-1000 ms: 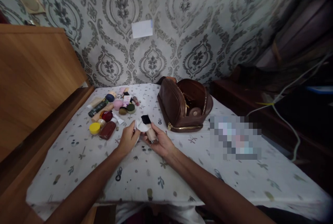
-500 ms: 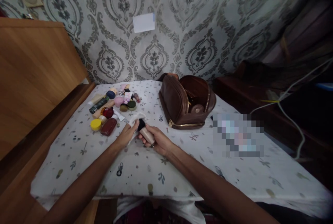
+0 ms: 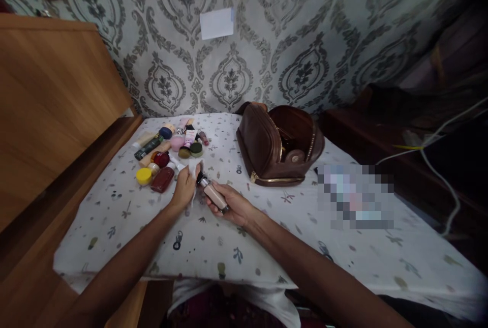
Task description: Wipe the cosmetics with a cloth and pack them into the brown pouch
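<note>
My right hand (image 3: 235,205) is wrapped round a foundation bottle (image 3: 215,197) with a beige body, tilted with its top toward the left. A silver collar shows at the bottle's neck, with a black part above it. My left hand (image 3: 185,186) is closed on a crumpled white cloth or tissue (image 3: 194,169) and holds it against the black top. The cloth and fingers partly hide that top. Just beyond my left hand lie a dark red case (image 3: 162,179), a yellow-lidded jar (image 3: 144,176) and several other cosmetics.
An unzipped brown leather bag (image 3: 263,140) stands at the back, right of the cosmetics. A blurred-out object (image 3: 353,196) lies on the right of the patterned white cloth-covered table (image 3: 267,262). A wooden cabinet (image 3: 57,79) borders the left side, and a white cable (image 3: 453,185) hangs at right.
My left hand and the white cloth have shifted slightly left at the bottle's top. The silver collar now shows where a larger black cap was seen. The view has tilted a little.
</note>
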A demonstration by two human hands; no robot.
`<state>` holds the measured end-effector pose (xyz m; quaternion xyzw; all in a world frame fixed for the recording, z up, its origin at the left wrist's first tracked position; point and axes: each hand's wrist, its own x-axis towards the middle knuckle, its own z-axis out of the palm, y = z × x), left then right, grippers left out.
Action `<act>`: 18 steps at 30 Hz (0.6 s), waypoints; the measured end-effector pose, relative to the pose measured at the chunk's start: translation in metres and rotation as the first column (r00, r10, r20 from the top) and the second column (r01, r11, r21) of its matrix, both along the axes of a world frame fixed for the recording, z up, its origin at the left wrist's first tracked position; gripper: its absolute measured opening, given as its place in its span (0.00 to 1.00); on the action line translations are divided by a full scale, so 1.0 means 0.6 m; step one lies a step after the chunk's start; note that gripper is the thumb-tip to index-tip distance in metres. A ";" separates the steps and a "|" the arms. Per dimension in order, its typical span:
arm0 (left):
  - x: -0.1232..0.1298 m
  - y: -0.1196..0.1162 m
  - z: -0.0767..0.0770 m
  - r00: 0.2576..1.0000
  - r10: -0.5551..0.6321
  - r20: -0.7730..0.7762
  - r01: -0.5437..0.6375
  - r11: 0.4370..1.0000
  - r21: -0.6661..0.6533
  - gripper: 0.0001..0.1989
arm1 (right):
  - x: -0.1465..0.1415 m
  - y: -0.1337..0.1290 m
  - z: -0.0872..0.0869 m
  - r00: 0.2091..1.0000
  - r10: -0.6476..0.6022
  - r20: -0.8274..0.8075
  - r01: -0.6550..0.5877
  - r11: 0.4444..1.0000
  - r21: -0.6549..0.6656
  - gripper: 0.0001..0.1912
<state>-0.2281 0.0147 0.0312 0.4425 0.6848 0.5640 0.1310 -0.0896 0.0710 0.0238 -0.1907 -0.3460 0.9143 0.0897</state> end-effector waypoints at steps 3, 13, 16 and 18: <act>0.000 0.001 0.002 1.000 0.000 0.005 0.000 1.000 -0.009 0.22 | 0.001 0.001 -0.002 1.000 -0.001 -0.011 0.001 1.000 0.004 0.16; 0.007 -0.001 -0.021 0.995 -0.097 -0.028 0.097 0.995 0.000 0.17 | 0.004 0.002 0.001 1.000 -0.020 0.016 0.020 1.000 -0.021 0.17; 0.009 -0.006 -0.030 0.993 -0.114 -0.027 0.114 0.993 0.001 0.17 | 0.003 0.002 -0.002 1.000 -0.015 0.024 0.015 1.000 -0.009 0.18; 0.011 -0.009 -0.032 0.992 -0.127 -0.026 0.127 0.992 0.003 0.16 | 0.002 0.002 -0.001 0.999 -0.011 0.036 0.011 1.000 0.008 0.19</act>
